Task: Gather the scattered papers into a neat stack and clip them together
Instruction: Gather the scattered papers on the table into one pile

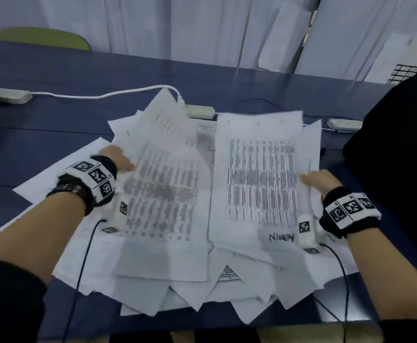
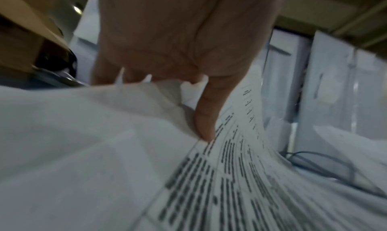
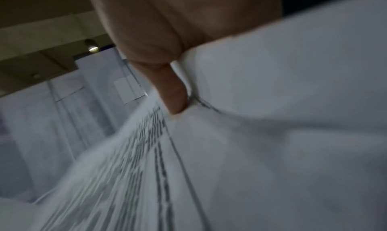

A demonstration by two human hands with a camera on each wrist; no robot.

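Several printed white papers (image 1: 177,276) lie in a loose overlapping pile on the blue table (image 1: 54,115). My left hand (image 1: 118,158) grips the left edge of a raised printed sheet (image 1: 163,194); its thumb (image 2: 206,118) presses on top of that sheet (image 2: 230,176), fingers hidden beneath. My right hand (image 1: 319,180) holds the right edge of another printed sheet (image 1: 259,179) marked with handwriting near its front; the thumb (image 3: 173,92) lies on top of the sheet (image 3: 146,168), fingers hidden under paper. No clip shows in any view.
A white power strip (image 1: 4,95) with its cable (image 1: 103,95) lies at the far left; two more white adapters (image 1: 200,111) (image 1: 343,123) sit behind the pile. A black object (image 1: 395,144) stands at the right. A green chair back (image 1: 44,38) rises beyond the table.
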